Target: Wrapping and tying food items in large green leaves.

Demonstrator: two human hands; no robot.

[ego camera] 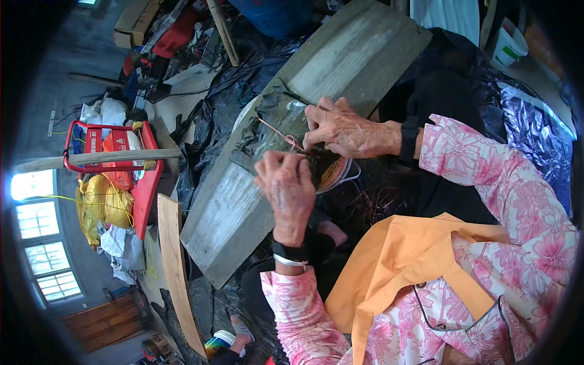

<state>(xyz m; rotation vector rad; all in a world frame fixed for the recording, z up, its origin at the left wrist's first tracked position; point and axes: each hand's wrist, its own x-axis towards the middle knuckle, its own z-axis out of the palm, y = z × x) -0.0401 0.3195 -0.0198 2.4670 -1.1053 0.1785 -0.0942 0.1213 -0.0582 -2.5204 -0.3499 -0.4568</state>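
A thin pink cord (pixel 275 128) with a small loop lies over dark, crumpled sheeting (pixel 269 107) on a long wooden board (pixel 219 219). My left hand (pixel 287 189) has its fingers curled at the near end of the cord. Beside it, my right hand (pixel 349 130) bends its thumb and fingers together at the same cord end. The fingertips hide the exact point of grip. Just below my right hand, a white-handled bucket with an orange inside (pixel 335 173) is partly covered.
A blue barrel (pixel 276 16) stands beyond the board. A red platform cart (pixel 148 187) loaded with sacks is at the left, near a loose plank (pixel 175 269). Black plastic sheeting (pixel 196 132) covers parts of the floor. Another person's foot (pixel 242 331) shows at the bottom.
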